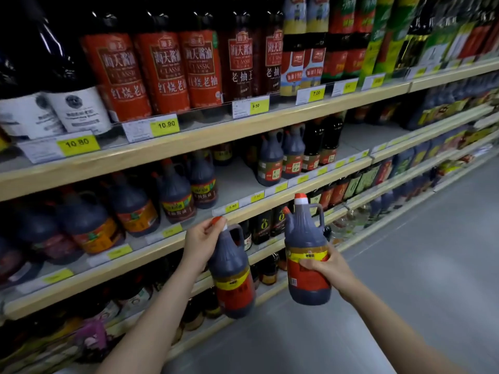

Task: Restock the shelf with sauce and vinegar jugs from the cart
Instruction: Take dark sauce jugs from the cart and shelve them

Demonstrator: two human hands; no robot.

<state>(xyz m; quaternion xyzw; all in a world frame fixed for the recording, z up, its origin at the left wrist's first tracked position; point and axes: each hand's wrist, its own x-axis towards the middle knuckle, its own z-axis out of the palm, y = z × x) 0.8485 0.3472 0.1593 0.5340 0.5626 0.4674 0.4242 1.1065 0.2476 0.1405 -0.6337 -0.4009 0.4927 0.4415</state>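
My left hand (201, 240) grips the neck and red cap of a dark jug with a red and yellow label (232, 276), held tilted in front of the shelf edge. My right hand (328, 268) is wrapped around the body of a second, matching jug (306, 255), held upright with its red cap and handle on top. Both jugs hang in the air below the second shelf (270, 203). That shelf has a bare grey stretch (235, 182) between a group of jugs on the left (175, 195) and matching jugs on the right (270, 163). The cart is out of view.
The top shelf (216, 133) carries tall soy sauce bottles with red labels (164, 71) and yellow price tags. Lower shelves hold small dark bottles (263, 228). The grey aisle floor (405, 279) runs along the right.
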